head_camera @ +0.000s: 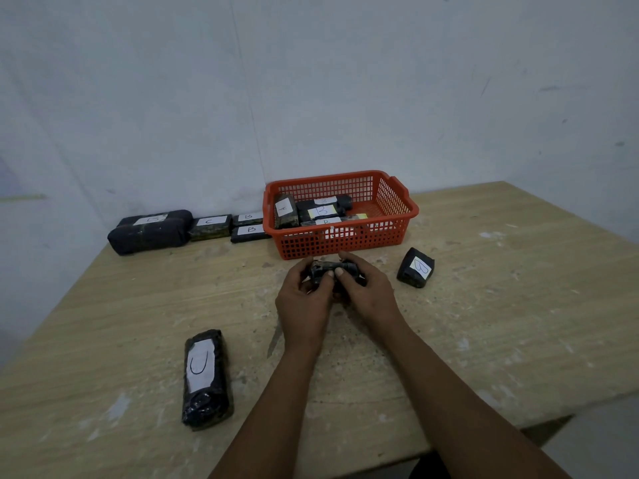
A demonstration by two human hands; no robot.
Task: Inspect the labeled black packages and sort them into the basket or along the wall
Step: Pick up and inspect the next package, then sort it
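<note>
- Black small package (323,271) pinched by both left hand (304,302) and right hand (366,292), long side lying across.
- Red basket (340,242) just behind; wall row (193,228) far left.

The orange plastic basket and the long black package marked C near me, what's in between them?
Head view: both hands, left hand and right hand, holding a small black package.

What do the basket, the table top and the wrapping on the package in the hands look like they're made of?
Basket: looks like moulded orange plastic, with a uniform grid of holes and a smooth rim. Table: probably wood or wood-look laminate, matt, with pale grain and white scuffs. Package held by the left hand and right hand: likely black plastic film, crinkled with glossy highlights.
</note>
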